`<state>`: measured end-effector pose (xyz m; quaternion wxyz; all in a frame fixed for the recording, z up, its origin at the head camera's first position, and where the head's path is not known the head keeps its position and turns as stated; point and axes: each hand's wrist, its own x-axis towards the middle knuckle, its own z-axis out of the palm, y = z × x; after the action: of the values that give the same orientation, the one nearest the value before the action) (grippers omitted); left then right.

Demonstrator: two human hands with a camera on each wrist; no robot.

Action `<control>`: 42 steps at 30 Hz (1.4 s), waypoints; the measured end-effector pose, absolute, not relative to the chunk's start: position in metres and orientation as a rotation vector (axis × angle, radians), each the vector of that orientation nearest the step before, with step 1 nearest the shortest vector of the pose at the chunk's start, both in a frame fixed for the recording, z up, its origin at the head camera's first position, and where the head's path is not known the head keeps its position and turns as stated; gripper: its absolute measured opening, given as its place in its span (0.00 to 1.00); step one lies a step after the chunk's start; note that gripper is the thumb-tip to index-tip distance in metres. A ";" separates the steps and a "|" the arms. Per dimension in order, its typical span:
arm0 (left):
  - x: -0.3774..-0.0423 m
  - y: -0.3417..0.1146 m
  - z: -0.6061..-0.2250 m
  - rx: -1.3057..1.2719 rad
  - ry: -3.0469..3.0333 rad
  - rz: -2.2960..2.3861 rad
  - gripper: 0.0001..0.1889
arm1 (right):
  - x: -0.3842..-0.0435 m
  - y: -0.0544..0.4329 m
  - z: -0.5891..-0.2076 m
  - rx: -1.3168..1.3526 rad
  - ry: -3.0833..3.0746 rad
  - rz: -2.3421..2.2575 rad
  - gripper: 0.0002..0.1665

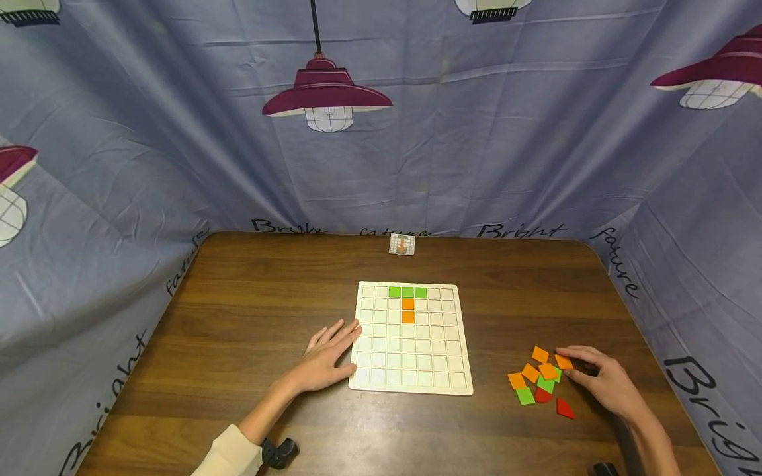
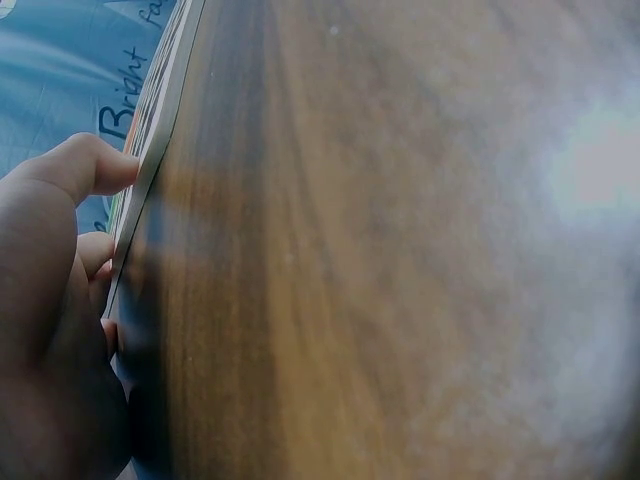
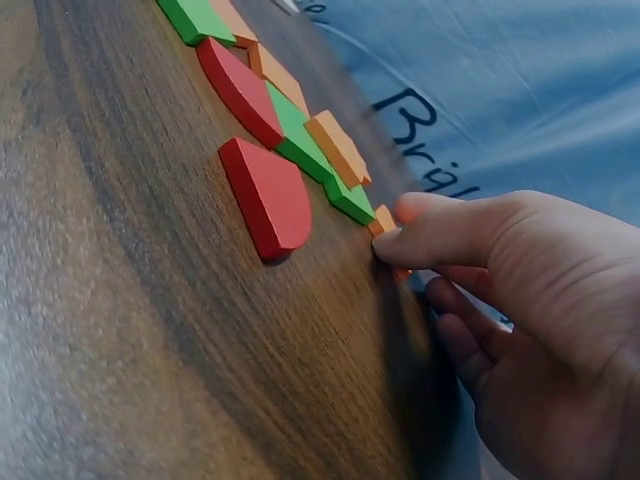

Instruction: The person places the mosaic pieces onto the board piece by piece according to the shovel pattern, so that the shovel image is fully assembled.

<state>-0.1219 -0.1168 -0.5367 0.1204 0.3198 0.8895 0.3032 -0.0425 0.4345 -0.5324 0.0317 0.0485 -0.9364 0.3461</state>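
The left hand [image 1: 324, 362] lies spread at the left edge of the grid board [image 1: 411, 363]. Right of the board, the right hand [image 1: 606, 381] pinches an orange tile [image 1: 563, 361].

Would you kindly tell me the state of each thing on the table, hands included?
Grid board: flat, bearing five tiles.
Left hand: fingers spread, touching the board's left edge.
Right hand: pinching an orange tile.
Loose tiles: orange and green, clustered, some overlapping.
Red pieces: lying off the board.
Card: lying beyond the board.
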 end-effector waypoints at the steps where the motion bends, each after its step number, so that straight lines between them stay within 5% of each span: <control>1: -0.122 -0.117 -0.537 0.932 2.600 0.883 0.38 | -0.043 0.434 -0.533 0.143 -2.885 1.052 0.22; 22: -0.122 -0.117 -0.538 0.933 2.609 0.886 0.38 | -0.053 0.413 -0.518 0.075 -2.813 1.004 0.19; 42: -0.122 -0.117 -0.537 0.928 2.616 0.856 0.39 | -0.117 0.283 -0.492 0.466 -2.833 1.155 0.21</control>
<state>-0.1225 -0.1173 -0.5366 0.1179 0.3174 0.8943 0.2927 -0.1169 0.2828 -0.4918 0.0235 0.1506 -0.9152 0.3732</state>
